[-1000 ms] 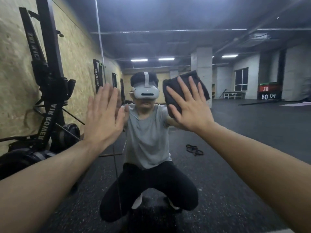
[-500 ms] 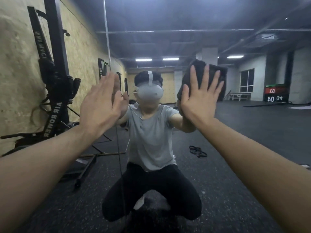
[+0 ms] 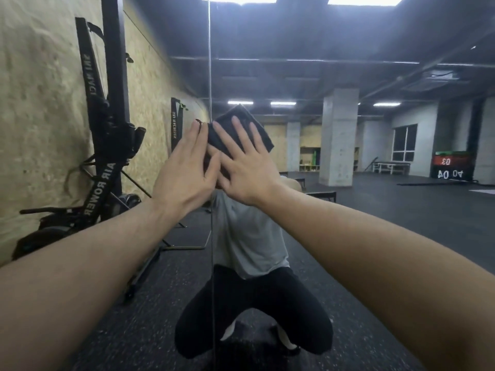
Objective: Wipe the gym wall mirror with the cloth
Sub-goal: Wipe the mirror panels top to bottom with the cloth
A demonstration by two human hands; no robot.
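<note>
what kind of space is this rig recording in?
A gym, most likely. An air rower stands upright against the chipboard wall, a wall mirror reflects dark rubber flooring, and a numbered plyo box shows in the reflection.

Under the right hand (image 3: 247,170) lay a dark, matt, soft folded cloth (image 3: 249,124) against the smooth, glossy glass wall mirror (image 3: 348,62); left of it, rough chipboard panelling (image 3: 40,103).

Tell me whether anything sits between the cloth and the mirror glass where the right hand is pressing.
Nothing visible does. The right hand presses the dark cloth flat against the mirror with straight fingers. The left hand lies beside it, thumbs overlapping.
</note>
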